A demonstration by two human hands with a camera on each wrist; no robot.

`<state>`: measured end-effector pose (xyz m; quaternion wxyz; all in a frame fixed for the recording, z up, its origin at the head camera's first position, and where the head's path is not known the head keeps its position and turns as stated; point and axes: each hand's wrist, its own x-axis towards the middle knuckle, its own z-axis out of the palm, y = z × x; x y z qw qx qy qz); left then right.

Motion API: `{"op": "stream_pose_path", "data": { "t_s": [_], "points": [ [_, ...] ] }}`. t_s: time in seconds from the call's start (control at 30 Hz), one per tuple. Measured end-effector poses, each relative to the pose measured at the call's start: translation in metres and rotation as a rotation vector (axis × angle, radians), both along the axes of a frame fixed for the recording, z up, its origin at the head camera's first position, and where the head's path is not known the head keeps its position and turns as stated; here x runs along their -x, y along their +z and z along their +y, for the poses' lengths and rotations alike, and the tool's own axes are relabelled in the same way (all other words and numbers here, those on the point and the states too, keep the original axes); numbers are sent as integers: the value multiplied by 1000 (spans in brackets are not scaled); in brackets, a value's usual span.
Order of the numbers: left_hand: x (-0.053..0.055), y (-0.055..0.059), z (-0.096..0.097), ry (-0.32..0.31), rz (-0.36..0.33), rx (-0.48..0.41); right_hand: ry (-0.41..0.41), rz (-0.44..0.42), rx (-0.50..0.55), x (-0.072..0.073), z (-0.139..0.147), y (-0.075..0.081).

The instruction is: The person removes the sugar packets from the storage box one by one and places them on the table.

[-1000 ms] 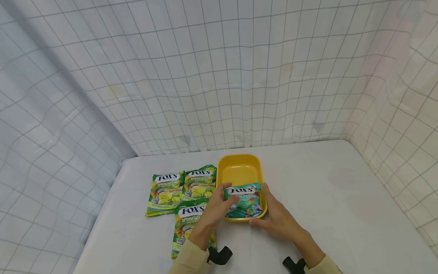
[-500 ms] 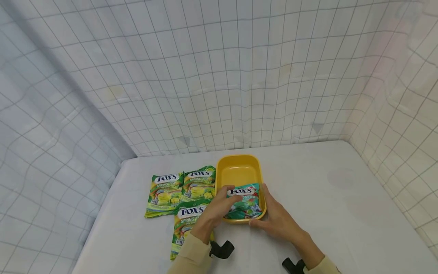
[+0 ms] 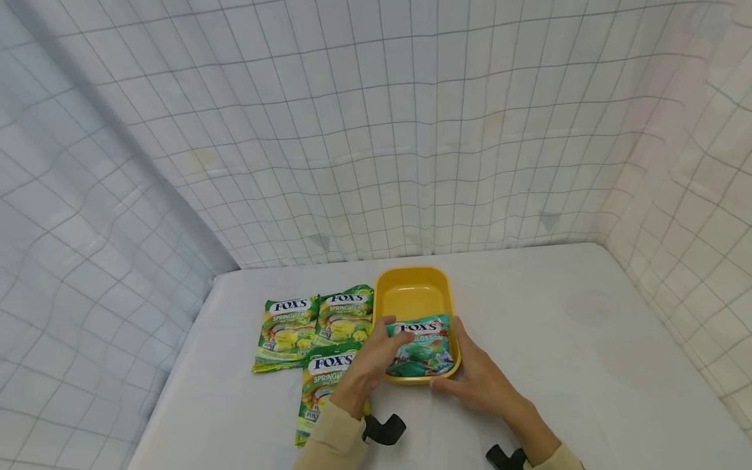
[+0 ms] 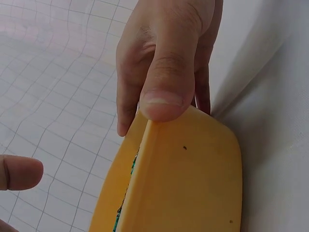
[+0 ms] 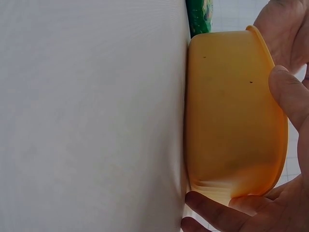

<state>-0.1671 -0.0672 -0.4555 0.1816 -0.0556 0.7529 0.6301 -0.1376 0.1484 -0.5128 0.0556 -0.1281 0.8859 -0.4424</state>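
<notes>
A teal Fox's candy packet (image 3: pixel 422 349) lies face up in the near half of a yellow plastic tub (image 3: pixel 412 287). My left hand (image 3: pixel 373 356) reaches over the tub's left rim. Its thumb extends across the packet's left part in the head view; in the left wrist view that thumb (image 4: pixel 21 172) stands off the tub. With my right hand (image 3: pixel 478 378) I grip the tub's near right corner. The right thumb (image 4: pixel 166 99) presses the near rim, while the fingers (image 5: pixel 217 212) wrap the right side. The packet's underside is hidden.
Several green Fox's Spring Tea packets (image 3: pixel 288 333) lie left of the tub, the nearest one (image 3: pixel 323 382) partly under my left forearm. A white cloth covers the table (image 3: pixel 540 320). Gridded white curtains (image 3: pixel 411 150) hang behind and at both sides.
My left hand and the teal packet's left edge shifted slightly right, then back left. The right hand keeps its grip at the tub's corner, and the green packets stay put.
</notes>
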Motion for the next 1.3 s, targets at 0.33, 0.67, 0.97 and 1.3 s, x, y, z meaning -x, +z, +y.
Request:
{"op": "stream_pose_path", "data": {
  "t_s": [0.33, 0.67, 0.97, 1.3],
  "points": [
    [0, -3, 3, 36, 27, -80, 4, -3, 16, -1, 0, -1],
    [-4, 0, 4, -11, 115, -3, 4, 1, 20, 0, 0, -2],
    [5, 4, 8, -9, 184, 97, -1, -7, 18, 0, 0, -1],
    [27, -10, 3, -136, 138, 143, 3, 3, 13, 0, 0, -1]
  ]
}}
